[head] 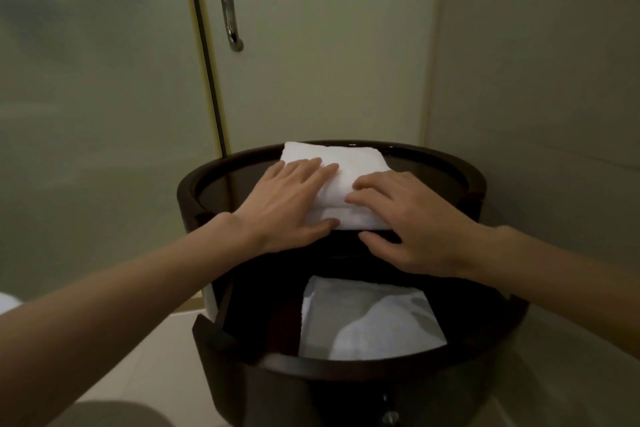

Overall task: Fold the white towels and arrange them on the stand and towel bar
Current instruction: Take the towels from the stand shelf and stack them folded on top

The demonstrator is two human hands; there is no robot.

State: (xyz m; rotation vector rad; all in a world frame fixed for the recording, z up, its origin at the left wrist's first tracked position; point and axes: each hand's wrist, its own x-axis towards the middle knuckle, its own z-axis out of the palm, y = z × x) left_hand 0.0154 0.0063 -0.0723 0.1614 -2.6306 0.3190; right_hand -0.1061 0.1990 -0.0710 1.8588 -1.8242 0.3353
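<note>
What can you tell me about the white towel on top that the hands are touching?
The folded white terry towel is a soft, thick rectangle with layered folds showing at its near edge. It lies flat on the top of the round dark wooden stand, reaching from the back rim to the front edge. The left hand and right hand rest flat on it, fingers spread.

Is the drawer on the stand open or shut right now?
Open: the drawer is pulled out from the stand, showing a white towel inside.

Both hands cover the near part of the folded towel (341, 170) at frame centre. The door handle (227, 0) runs off the top edge. A white shape (8, 303) at the left edge is cut off, unidentifiable.
</note>
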